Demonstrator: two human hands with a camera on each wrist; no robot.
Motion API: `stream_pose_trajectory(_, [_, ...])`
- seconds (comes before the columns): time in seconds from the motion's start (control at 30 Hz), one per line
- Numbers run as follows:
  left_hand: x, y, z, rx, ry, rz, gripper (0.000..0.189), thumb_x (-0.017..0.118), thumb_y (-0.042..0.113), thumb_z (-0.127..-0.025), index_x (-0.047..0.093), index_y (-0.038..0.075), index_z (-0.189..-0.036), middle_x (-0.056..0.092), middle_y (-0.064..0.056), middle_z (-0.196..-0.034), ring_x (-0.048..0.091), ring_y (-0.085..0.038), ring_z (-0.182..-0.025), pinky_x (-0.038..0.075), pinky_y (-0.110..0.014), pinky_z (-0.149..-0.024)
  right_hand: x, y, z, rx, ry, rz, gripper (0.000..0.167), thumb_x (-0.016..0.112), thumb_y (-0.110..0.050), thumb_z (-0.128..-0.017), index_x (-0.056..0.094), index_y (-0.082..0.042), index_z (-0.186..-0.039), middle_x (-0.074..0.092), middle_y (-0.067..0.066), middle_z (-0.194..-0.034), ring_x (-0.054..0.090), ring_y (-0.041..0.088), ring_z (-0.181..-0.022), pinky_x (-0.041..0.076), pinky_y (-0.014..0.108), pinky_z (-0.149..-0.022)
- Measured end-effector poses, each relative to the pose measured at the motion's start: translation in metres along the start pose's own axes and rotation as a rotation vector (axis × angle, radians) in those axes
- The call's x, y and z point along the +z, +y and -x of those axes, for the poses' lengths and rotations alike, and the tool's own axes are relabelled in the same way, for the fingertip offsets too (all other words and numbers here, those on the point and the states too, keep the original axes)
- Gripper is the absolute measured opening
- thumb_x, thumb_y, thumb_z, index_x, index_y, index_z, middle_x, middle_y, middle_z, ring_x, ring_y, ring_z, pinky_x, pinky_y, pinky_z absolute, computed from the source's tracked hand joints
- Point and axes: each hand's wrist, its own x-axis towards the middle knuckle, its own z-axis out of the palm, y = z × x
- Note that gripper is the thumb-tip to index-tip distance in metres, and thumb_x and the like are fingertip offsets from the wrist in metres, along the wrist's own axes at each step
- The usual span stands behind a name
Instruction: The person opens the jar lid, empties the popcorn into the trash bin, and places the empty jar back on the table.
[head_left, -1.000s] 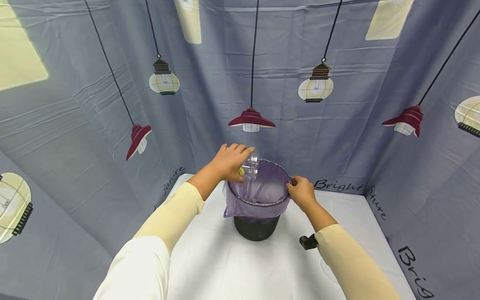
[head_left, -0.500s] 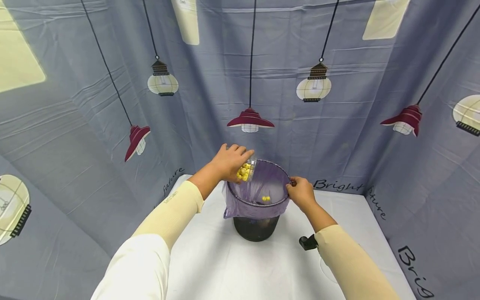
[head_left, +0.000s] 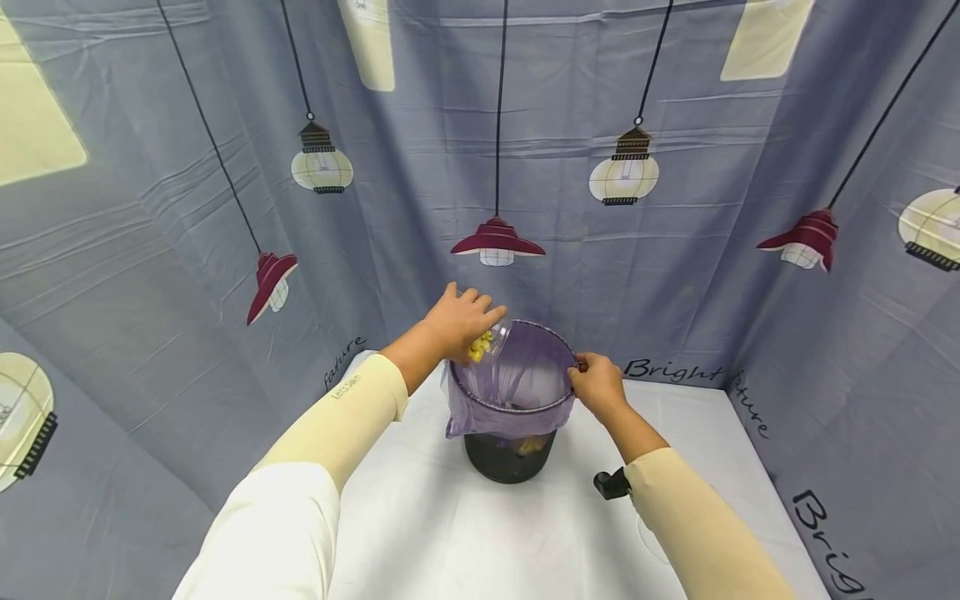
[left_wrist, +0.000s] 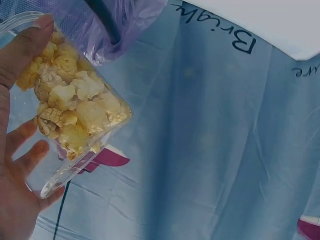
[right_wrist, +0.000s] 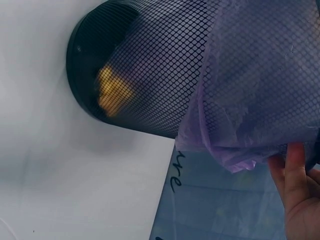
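My left hand (head_left: 457, 323) holds a clear plastic jar (left_wrist: 56, 182) of yellow popcorn (left_wrist: 75, 100), tipped toward the bin's mouth at its left side. In the left wrist view the fingers and thumb wrap around the jar, with much popcorn inside it. The black mesh bin (head_left: 501, 462) stands upright, lined with a purple plastic bag (head_left: 495, 423) folded over its rim. At the right side of that rim my right hand (head_left: 600, 387) grips the edge and bag. Through the mesh, a yellow clump of popcorn (right_wrist: 114, 92) shows low in the bin.
The bin stands on a white-covered table (head_left: 442, 533). Blue-grey curtains (head_left: 570, 275) printed with lamps enclose the back and both sides. A small black device (head_left: 611, 483) sits at my right wrist. A faint round clear object (head_left: 651, 542) lies beside the right forearm.
The left hand has tilted the jar, and popcorn has come into view in it. Some popcorn fell into the bin and now shows through its lower side. The right hand stays at the rim.
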Motion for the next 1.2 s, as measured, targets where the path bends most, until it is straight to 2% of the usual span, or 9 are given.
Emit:
stream_pose_trajectory(0.2, [-0.008, 0.001, -0.003, 0.019, -0.042, -0.065, 0.114, 0.083, 0.062, -0.069, 0.021, 0.025, -0.157, 0.041, -0.005, -0.147, 0.037, -0.032, -0.137, 0.027, -0.064, -0.11, 0.001, -0.001, -0.001, -0.001, 0.004, 0.011, 0.043, 0.058, -0.013, -0.099, 0.054, 0.007, -0.136, 0.065, 0.024, -0.119, 0.069, 0.032, -0.097, 0.06, 0.032, -0.073])
stream_pose_trajectory(0.37, [-0.018, 0.004, -0.005, 0.035, -0.056, -0.102, 0.11, 0.085, 0.054, -0.072, 0.021, 0.026, -0.158, 0.04, -0.005, -0.149, 0.037, -0.032, -0.138, 0.026, -0.065, -0.112, 0.002, 0.0, 0.0, -0.003, 0.0, 0.018, 0.043, 0.058, -0.013, -0.099, 0.054, 0.007, -0.136, 0.065, 0.024, -0.12, 0.069, 0.032, -0.098, 0.06, 0.032, -0.074])
stream_pose_trajectory(0.9, [-0.025, 0.008, -0.011, 0.062, -0.037, -0.125, 0.112, 0.088, 0.047, -0.071, 0.022, 0.025, -0.158, 0.04, -0.006, -0.148, 0.036, -0.032, -0.136, 0.024, -0.065, -0.113, -0.001, 0.0, 0.002, -0.019, 0.014, 0.039, 0.042, 0.059, -0.015, -0.097, 0.057, 0.005, -0.134, 0.068, 0.022, -0.117, 0.068, 0.032, -0.1, 0.059, 0.036, -0.078])
stream_pose_trajectory(1.2, [-0.027, 0.01, -0.009, 0.082, -0.026, -0.234, 0.102, 0.085, 0.037, -0.077, 0.022, 0.026, -0.156, 0.037, -0.006, -0.151, 0.036, -0.032, -0.137, 0.025, -0.063, -0.114, -0.001, 0.001, 0.002, -0.034, 0.011, 0.037, 0.042, 0.058, -0.014, -0.098, 0.056, 0.007, -0.134, 0.067, 0.024, -0.118, 0.068, 0.033, -0.1, 0.059, 0.037, -0.078])
